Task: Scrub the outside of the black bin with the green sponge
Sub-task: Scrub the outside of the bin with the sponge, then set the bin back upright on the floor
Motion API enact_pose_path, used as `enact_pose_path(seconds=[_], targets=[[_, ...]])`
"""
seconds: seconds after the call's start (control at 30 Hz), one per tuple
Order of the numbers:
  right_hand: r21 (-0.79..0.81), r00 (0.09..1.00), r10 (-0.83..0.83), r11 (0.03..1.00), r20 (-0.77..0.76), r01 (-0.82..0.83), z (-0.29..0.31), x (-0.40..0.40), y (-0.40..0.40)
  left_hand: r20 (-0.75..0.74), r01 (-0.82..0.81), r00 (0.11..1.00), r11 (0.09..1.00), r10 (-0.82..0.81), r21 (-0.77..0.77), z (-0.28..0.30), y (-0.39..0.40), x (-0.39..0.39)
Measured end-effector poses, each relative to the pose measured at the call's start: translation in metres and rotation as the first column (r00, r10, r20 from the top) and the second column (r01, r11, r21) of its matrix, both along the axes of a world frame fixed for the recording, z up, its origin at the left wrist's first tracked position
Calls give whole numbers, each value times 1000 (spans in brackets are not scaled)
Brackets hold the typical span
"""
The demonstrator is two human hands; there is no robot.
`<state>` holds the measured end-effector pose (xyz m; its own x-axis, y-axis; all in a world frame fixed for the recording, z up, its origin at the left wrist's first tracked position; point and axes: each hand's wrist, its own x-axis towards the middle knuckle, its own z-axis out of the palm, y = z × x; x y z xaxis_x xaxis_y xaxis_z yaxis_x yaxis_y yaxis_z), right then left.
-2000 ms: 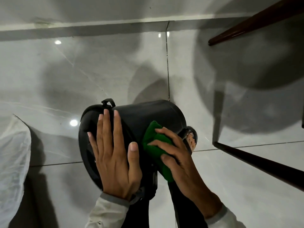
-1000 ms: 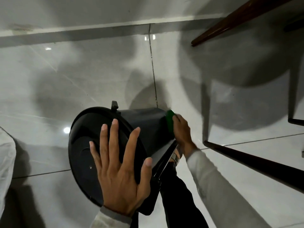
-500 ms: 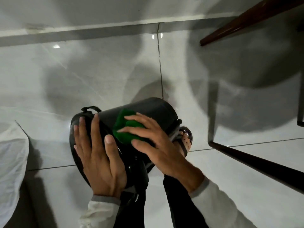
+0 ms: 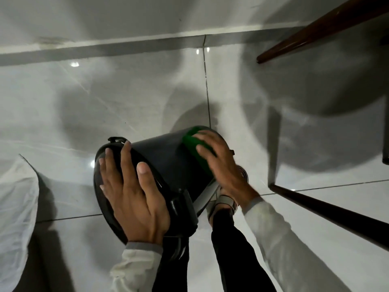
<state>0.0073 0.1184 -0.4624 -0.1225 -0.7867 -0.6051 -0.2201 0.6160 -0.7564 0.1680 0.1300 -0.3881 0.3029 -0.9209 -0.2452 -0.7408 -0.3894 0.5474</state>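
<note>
The black bin (image 4: 166,159) lies tilted on its side above the tiled floor, its lid end toward me and its base pointing away. My left hand (image 4: 130,192) is spread flat over the lid end and grips its rim, holding the bin steady. My right hand (image 4: 219,163) presses the green sponge (image 4: 193,142) against the bin's outer wall near the far base end. Most of the sponge is hidden under my fingers.
Glossy grey floor tiles (image 4: 105,98) run to a wall skirting at the top. Dark wooden furniture legs (image 4: 328,209) cross the right side, with another (image 4: 315,26) at the top right. A white bag (image 4: 16,205) lies at the left. My sandalled foot (image 4: 225,203) is under the bin.
My right hand has slid the sponge along the bin's wall from near the lid end toward the base. The bin has tipped slightly; my left hand stays on the lid end.
</note>
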Motion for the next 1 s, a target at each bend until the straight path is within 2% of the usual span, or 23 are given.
enact_pose_path(seconds=[0.07, 0.13, 0.2, 0.3, 0.43, 0.53, 0.6, 0.67, 0.73, 0.83, 0.93, 1.0], targets=[[-136, 991, 121, 984, 59, -112, 34, 17, 14, 36, -7, 999, 1000, 7, 5, 3, 2, -8], [-189, 984, 177, 967, 35, -168, 39, 18, 12, 69, -6, 998, 1000, 5, 12, 6, 5, -17], [-141, 990, 138, 980, -43, -143, 24, 9, 4, 140, 124, 983, 991, -117, -45, 5, 6, -21], [15, 983, 52, 999, -174, -50, -10, -13, -16, 253, 376, 909, 913, -331, -157, -6, -2, -27], [166, 968, 36, 986, -249, 6, -41, -37, -38, 293, 480, 861, 854, -415, -200, -10, -16, -40], [126, 956, -126, 978, -264, 164, -37, -53, -58, 282, 499, 854, 842, -438, -203, -10, -29, -41], [23, 927, -308, 947, -215, 320, -18, -66, -72, 276, 496, 851, 856, -446, -145, -15, -52, -37], [-131, 904, -399, 915, -156, 382, 13, -77, -84, 266, 487, 846, 873, -462, -34, -19, -81, -35], [-245, 903, -396, 904, -166, 351, 48, -88, -94, 240, 460, 859, 887, -453, 28, -22, -110, -34], [-373, 886, -318, 909, -337, 185, 85, -102, -103, 193, 420, 884, 905, -426, 75, -24, -144, -38], [-345, 843, -179, 938, -508, -9, 96, -104, -110, 194, 397, 891, 911, -411, 107, -23, -167, -50], [-289, 759, -112, 952, -641, -104, 99, -98, -112, 184, 388, 895, 912, -407, 131, -20, -179, -62]])
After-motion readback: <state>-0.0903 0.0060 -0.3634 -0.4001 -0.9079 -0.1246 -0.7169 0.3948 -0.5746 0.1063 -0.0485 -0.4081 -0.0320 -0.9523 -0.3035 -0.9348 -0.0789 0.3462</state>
